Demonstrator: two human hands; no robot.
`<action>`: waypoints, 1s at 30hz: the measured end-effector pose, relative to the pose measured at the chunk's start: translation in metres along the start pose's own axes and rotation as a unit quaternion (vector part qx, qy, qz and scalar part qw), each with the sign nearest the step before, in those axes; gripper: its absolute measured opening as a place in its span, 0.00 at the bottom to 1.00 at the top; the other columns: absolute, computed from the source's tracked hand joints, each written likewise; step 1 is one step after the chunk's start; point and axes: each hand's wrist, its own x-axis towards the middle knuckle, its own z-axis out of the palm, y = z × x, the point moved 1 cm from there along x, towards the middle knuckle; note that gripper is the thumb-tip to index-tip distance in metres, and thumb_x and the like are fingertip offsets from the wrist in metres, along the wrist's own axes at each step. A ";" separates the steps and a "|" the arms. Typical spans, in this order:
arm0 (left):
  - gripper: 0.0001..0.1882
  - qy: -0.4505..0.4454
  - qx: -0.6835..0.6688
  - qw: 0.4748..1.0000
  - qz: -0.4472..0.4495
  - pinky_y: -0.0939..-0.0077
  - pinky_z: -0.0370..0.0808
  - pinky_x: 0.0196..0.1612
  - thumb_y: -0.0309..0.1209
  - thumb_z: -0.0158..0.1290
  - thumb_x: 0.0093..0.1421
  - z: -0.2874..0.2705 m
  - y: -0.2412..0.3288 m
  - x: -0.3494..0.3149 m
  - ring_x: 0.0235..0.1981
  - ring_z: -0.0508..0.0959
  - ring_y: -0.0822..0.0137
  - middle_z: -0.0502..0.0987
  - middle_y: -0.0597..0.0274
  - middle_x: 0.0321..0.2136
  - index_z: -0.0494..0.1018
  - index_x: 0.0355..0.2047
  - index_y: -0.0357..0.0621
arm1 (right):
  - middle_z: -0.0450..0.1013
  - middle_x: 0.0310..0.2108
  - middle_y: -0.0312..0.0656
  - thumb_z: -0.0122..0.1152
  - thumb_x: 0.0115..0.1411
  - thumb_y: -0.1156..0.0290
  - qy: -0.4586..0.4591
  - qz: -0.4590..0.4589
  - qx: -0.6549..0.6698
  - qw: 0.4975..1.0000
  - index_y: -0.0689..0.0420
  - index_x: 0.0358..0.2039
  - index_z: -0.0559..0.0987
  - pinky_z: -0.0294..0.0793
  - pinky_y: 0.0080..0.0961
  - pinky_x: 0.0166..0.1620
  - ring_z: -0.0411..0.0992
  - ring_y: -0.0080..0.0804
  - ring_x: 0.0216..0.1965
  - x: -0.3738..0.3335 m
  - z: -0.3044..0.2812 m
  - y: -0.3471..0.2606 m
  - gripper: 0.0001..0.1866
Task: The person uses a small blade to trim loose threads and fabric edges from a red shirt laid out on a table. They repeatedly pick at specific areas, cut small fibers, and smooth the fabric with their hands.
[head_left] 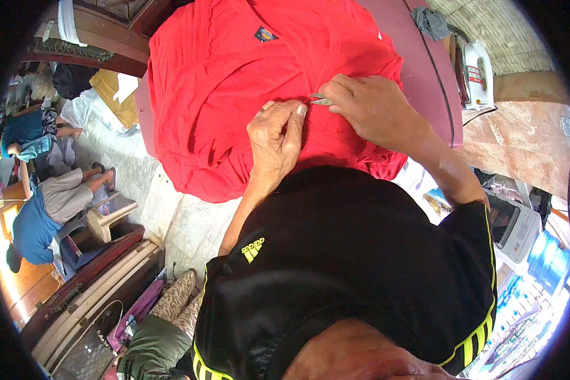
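A large red cloth garment lies spread and bunched in folds in front of me, with a small dark label patch near its far side. My left hand is closed on the red garment, pinching a bit of it between thumb and fingers. Small metal thread snips stick out from my right hand, which is closed around them. Their blade tips are slightly apart and point at the pinched cloth, close to my left fingertips. Most of the snips is hidden in my right palm.
The garment rests on a maroon padded table with a dark cord across it. A white iron stands past its right edge. At left are a person in a blue shirt and a stool. A white appliance stands at right.
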 end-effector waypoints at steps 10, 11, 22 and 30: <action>0.02 -0.017 -0.002 1.000 -0.024 0.65 0.70 0.30 0.20 0.57 0.58 -0.005 0.003 -0.006 0.23 0.75 0.52 0.77 0.49 0.23 0.77 0.29 0.35 | 0.70 0.31 0.40 0.55 0.61 0.70 0.008 -0.036 -0.002 0.999 0.55 0.39 0.72 0.73 0.37 0.31 0.75 0.40 0.31 0.009 0.002 -0.003 0.07; 0.02 -0.029 -0.006 0.998 -0.048 0.65 0.70 0.30 0.20 0.57 0.58 -0.012 0.005 -0.010 0.23 0.75 0.52 0.76 0.49 0.22 0.77 0.28 0.34 | 0.70 0.31 0.41 0.56 0.62 0.70 -0.002 -0.022 0.006 1.000 0.56 0.38 0.73 0.72 0.38 0.32 0.75 0.41 0.32 0.008 0.001 -0.003 0.06; 0.21 -0.176 0.109 0.972 0.112 0.64 0.77 0.39 0.32 0.69 0.50 -0.071 0.028 0.021 0.39 0.80 0.52 0.79 0.52 0.40 0.78 0.43 0.37 | 0.72 0.31 0.36 0.63 0.63 0.67 0.091 0.099 0.397 0.908 0.59 0.44 0.73 0.72 0.23 0.38 0.71 0.21 0.33 0.014 -0.018 0.036 0.13; 0.21 -0.104 0.007 0.993 0.049 0.72 0.75 0.32 0.27 0.71 0.46 0.017 -0.011 0.041 0.30 0.78 0.64 0.79 0.58 0.32 0.79 0.42 0.40 | 0.75 0.29 0.40 0.60 0.63 0.72 0.139 0.156 0.344 0.915 0.61 0.43 0.72 0.72 0.23 0.35 0.73 0.21 0.31 -0.007 -0.013 0.030 0.10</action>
